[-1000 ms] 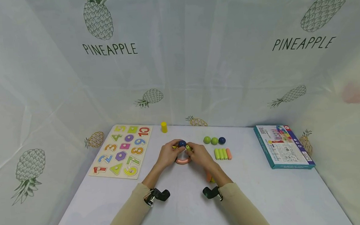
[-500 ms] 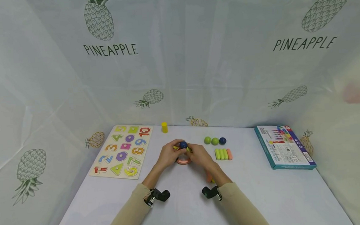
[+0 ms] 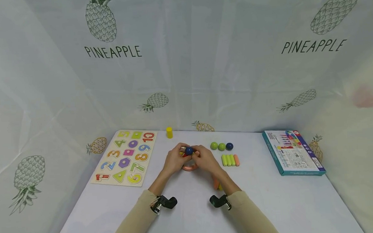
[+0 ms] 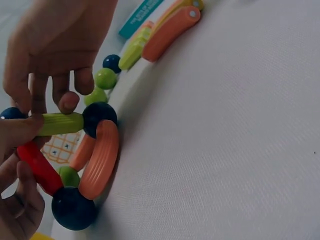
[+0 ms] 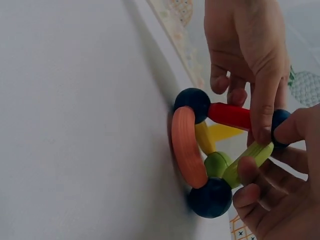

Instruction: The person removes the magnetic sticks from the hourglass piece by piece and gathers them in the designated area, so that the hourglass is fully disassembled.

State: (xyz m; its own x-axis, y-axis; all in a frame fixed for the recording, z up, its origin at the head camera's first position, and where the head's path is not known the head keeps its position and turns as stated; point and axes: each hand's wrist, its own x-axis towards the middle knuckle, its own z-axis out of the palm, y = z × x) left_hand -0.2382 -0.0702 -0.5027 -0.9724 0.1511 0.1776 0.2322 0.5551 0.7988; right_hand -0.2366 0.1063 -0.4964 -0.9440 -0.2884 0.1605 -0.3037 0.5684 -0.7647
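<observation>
Both hands are at a small frame of magnetic sticks and balls. A blue ball (image 3: 189, 150) tops it. My left hand (image 3: 175, 161) grips the red stick (image 5: 230, 116) just below that ball. My right hand (image 3: 206, 159) pinches the light green stick (image 5: 248, 163), its thumb against the top ball in the right wrist view. These sticks slope down to two lower blue balls (image 4: 74, 208), joined by a curved orange stick (image 5: 190, 148). A green ball (image 5: 218, 163) and a yellow stick (image 5: 204, 137) show behind, partly hidden.
Right of the hands lie two green balls (image 3: 222, 147), a blue ball (image 3: 230, 146) and several short sticks (image 3: 228, 160). Curved sticks (image 3: 215, 183) lie by the right forearm. A number puzzle board (image 3: 122, 157) is left, a yellow cylinder (image 3: 169, 132) behind, a box (image 3: 293, 152) far right.
My right fingers have closed in towards the top ball with the light green stick, whose end showed beside the ball earlier. The red stick now shows below the ball in the head view.
</observation>
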